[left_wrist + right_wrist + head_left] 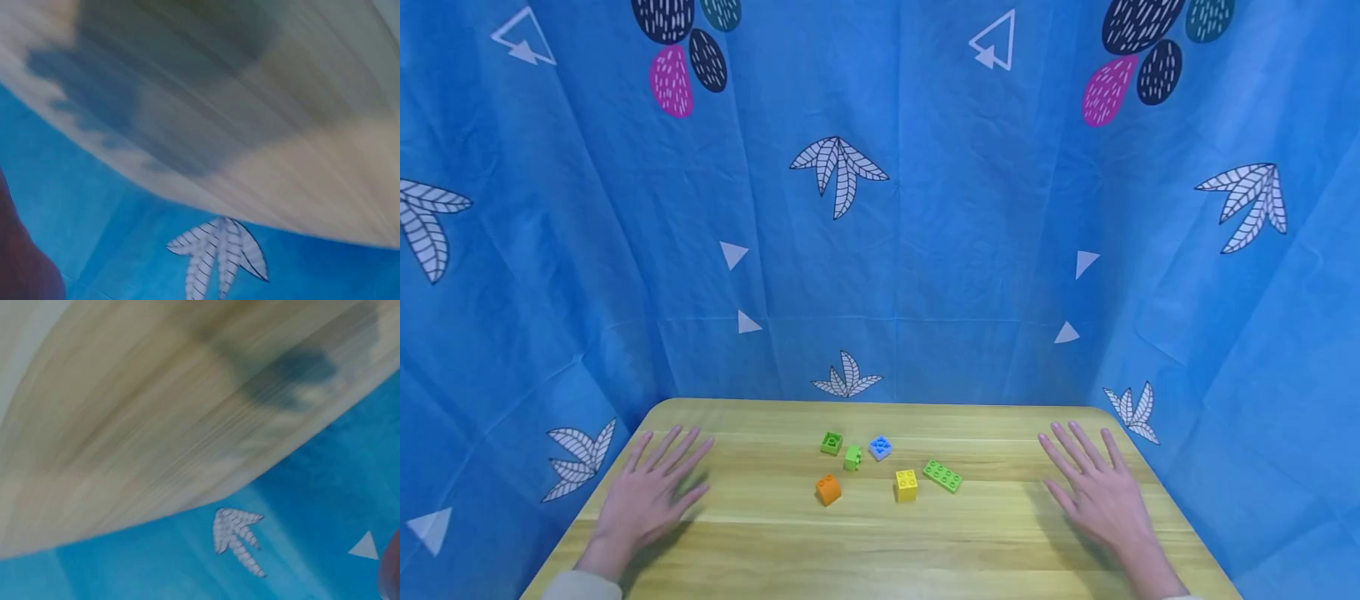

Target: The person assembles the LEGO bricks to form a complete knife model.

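Note:
In the head view my left hand (655,483) lies flat on the wooden table (880,550) at the left, fingers straight and spread. My right hand (1093,483) lies flat at the right in the same way. Neither hand holds anything. Between them sit several toy bricks: a green square brick (831,442), a small green brick (852,457), a blue brick (880,447), an orange brick (828,489), a yellow brick (906,485) and a long green brick (942,476). Both wrist views are blurred and show only the table's edge and blue cloth.
A blue patterned cloth (880,208) hangs behind and around the table. The table's rounded far edge (880,404) meets the cloth. Bare wood lies in front of the bricks.

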{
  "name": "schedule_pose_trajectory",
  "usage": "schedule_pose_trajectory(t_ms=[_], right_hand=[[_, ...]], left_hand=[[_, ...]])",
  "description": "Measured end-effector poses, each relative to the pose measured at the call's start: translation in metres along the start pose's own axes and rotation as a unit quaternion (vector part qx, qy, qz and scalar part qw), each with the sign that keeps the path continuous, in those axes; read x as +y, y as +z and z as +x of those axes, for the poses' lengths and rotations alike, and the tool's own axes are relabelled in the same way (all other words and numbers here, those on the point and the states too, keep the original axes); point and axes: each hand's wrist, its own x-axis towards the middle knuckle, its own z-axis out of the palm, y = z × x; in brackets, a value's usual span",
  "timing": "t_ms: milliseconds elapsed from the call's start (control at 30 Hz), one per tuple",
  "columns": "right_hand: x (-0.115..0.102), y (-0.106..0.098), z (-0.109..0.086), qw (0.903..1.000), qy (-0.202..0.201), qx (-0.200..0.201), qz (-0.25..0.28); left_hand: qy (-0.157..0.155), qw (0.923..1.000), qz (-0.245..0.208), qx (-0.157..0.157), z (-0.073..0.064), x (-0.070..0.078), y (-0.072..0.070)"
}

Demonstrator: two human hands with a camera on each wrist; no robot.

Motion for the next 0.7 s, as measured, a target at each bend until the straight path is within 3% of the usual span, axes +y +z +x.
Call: schedule_pose_trajectory(t_ms=[133,200,233,333,467,600,700], right_hand=[[-0.014,0.001,0.011,0.9991,0.024,0.011,0.034],[-0.023,0.0,0.019,0.9972,0.045,0.011,0.059],[-0.028,0.0,0.022,0.9958,0.056,0.011,0.071],[-0.044,-0.003,0.034,0.9885,0.094,0.006,0.118],[-0.066,-0.005,0.048,0.9686,0.146,-0.01,0.201],[-0.086,-0.003,0.057,0.9404,0.187,-0.033,0.282],[-0.098,0.002,0.062,0.923,0.204,-0.048,0.323]], left_hand=[[-0.083,0.9944,-0.058,-0.031,0.008,0.022,-0.005],[-0.132,0.9828,-0.118,-0.052,0.013,0.034,-0.006],[-0.157,0.9734,-0.154,-0.062,0.015,0.039,-0.007],[-0.214,0.933,-0.277,-0.085,0.022,0.053,-0.009],[-0.251,0.8746,-0.401,-0.104,0.027,0.067,-0.011],[-0.277,0.8163,-0.492,-0.123,0.031,0.077,-0.01],[-0.295,0.7801,-0.533,-0.143,0.032,0.083,-0.009]])
